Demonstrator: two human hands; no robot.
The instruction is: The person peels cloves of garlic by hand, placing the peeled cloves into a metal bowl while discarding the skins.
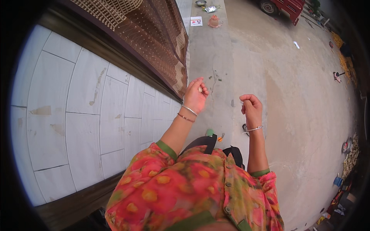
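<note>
My left hand (196,96) is raised above the concrete walkway with its fingers curled around a small, pale, rounded piece (200,89). What that piece is cannot be told at this size. Off to the right, my right hand (252,108) pinches a small whitish, translucent scrap (241,102) between thumb and forefinger. A gap separates the two hands. Several small dark green bits (215,78) lie scattered on the concrete just beyond my left hand. A silver-coloured bangle is on each wrist.
A brown patterned curtain (156,37) hangs beside the white tiled wall (83,121) at left. Ahead on the walkway are a pink plastic jug (214,22), a printed sheet (196,21), a silver packet (211,9) and a metal bowl (201,3). A red vehicle (284,7) stands far right.
</note>
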